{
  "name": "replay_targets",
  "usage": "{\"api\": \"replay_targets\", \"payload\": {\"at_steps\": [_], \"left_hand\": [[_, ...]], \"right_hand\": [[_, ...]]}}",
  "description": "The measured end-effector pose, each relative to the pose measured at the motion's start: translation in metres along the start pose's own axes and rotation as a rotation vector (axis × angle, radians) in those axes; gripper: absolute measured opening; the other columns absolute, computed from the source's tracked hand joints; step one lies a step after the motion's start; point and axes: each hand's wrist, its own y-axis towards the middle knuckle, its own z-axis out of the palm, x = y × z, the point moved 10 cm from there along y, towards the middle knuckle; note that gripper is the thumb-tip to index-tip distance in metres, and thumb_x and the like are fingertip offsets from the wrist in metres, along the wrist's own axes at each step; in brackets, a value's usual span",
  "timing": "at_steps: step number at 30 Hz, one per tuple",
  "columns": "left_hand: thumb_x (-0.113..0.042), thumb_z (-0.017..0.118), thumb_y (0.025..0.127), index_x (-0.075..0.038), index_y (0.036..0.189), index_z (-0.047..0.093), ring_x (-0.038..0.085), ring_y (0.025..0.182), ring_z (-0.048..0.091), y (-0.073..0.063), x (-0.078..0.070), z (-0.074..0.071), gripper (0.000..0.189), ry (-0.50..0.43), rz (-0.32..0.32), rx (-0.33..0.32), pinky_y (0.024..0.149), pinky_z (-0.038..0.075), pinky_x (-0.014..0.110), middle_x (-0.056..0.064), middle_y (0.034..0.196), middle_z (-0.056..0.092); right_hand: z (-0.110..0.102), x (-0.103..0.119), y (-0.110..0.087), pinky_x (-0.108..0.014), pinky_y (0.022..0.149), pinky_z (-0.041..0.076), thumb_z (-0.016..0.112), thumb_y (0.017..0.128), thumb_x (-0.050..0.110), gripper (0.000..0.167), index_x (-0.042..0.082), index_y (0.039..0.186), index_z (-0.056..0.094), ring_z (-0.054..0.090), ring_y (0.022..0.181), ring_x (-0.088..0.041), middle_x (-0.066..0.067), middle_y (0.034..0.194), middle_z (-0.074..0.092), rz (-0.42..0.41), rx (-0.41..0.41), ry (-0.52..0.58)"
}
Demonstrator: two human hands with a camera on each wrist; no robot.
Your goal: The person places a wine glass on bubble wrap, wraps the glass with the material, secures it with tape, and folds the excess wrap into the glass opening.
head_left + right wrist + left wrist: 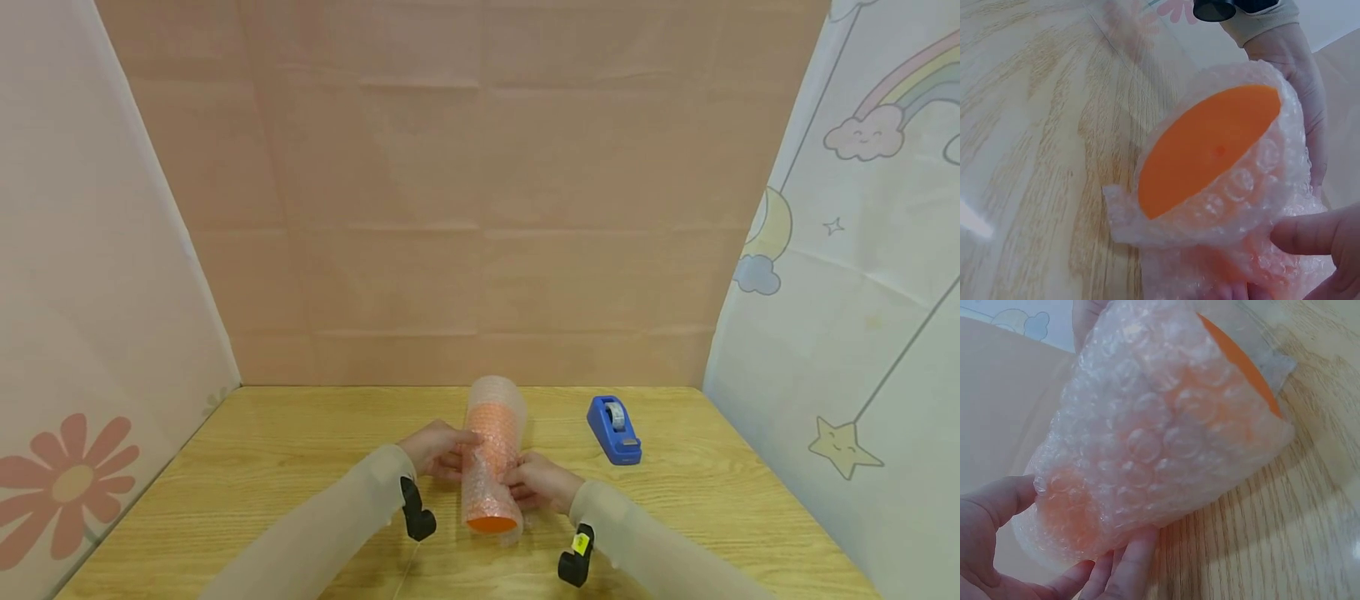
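An orange object (1210,150) with a flat, rounded end lies inside a long roll of bubble wrap (491,433) on the table, its orange end towards me. Around the roll's left side my left hand (438,448) holds on, thumb on top and fingers low against the plastic, as the left wrist view shows. My right hand (546,483) grips the other side nearer the orange end, its thumb pressing the bubble wrap and its fingertips partly hidden under it. A loose flap of wrap (1122,215) sticks out beside the orange end.
To the right of the roll stands a blue tape dispenser (615,431) with a roll of tape in it. The wooden table (300,450) meets a plain peach backdrop (480,208) behind and patterned side panels (862,333). Black cameras (576,557) sit on both wrists.
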Motion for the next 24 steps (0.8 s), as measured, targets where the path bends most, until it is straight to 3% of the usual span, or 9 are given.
{"api": "replay_targets", "payload": {"at_steps": [4, 9, 16, 24], "left_hand": [[-0.028, 0.070, 0.087, -0.001, 0.104, 0.060, 0.019, 0.073, 0.066, 0.000, -0.001, 0.000, 0.034, 0.003, 0.007, 0.006, 0.069, 0.059, 0.034, 0.009, 0.087, 0.065], [-0.028, 0.071, 0.087, 0.000, 0.104, 0.062, 0.020, 0.073, 0.066, -0.001, -0.002, 0.001, 0.034, 0.009, 0.009, 0.011, 0.069, 0.059, 0.034, 0.009, 0.087, 0.066], [-0.028, 0.070, 0.087, 0.001, 0.105, 0.061, 0.020, 0.073, 0.066, 0.001, -0.001, 0.002, 0.035, 0.004, 0.017, 0.020, 0.066, 0.059, 0.033, 0.011, 0.088, 0.068], [-0.028, 0.071, 0.086, -0.001, 0.101, 0.062, 0.020, 0.072, 0.065, 0.001, 0.000, 0.001, 0.033, 0.007, 0.014, 0.008, 0.067, 0.059, 0.035, 0.009, 0.086, 0.066]], "right_hand": [[-0.002, 0.009, -0.002, -0.030, 0.075, 0.048, 0.059, 0.088, 0.008, 0.017, -0.005, 0.097, 0.065, 0.054, 0.079, -0.015, -0.002, 0.085, 0.063, -0.039, -0.025, -0.100], [-0.004, 0.014, -0.006, -0.043, 0.089, 0.043, 0.060, 0.085, 0.006, 0.020, -0.006, 0.101, 0.063, 0.051, 0.095, -0.023, -0.008, 0.100, 0.062, -0.018, -0.055, -0.144], [-0.001, 0.015, -0.005, -0.026, 0.059, 0.032, 0.055, 0.084, 0.002, 0.001, 0.002, 0.084, 0.055, 0.038, 0.063, -0.015, 0.001, 0.067, 0.042, -0.001, -0.037, -0.114], [-0.001, 0.012, -0.005, -0.027, 0.065, 0.041, 0.057, 0.085, 0.002, 0.022, -0.004, 0.105, 0.058, 0.049, 0.076, -0.019, -0.004, 0.088, 0.056, 0.023, -0.029, -0.092]]}}
